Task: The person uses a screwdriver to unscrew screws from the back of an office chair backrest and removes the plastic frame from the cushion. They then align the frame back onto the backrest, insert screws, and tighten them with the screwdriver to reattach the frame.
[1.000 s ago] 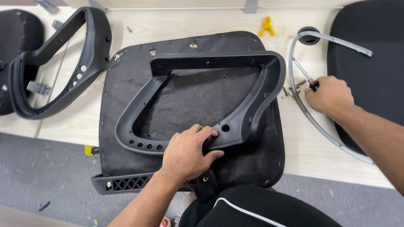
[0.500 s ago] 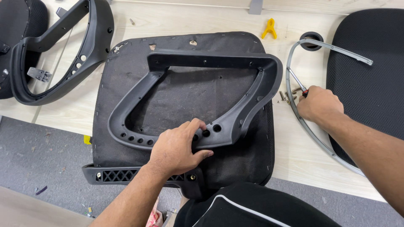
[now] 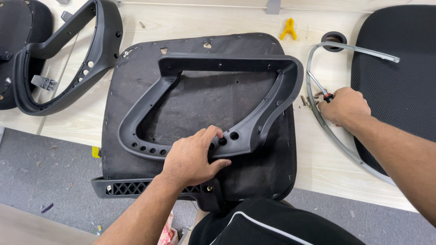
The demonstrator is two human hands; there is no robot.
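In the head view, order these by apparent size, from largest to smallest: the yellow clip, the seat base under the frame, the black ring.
1. Seat base
2. Black ring and yellow clip: these look alike in size, so I do not rank them.

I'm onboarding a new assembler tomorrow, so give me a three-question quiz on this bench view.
1. True or false: the left hand rests on the black plastic frame that lies on the upturned seat pad.
2. What does the right hand grip?
A. the yellow clip
B. a screwdriver
C. the black ring
3. Fill in: loose screws lie on the wooden table beside the curved ____ strip.

Key: 1 true; 2 B; 3 metal.
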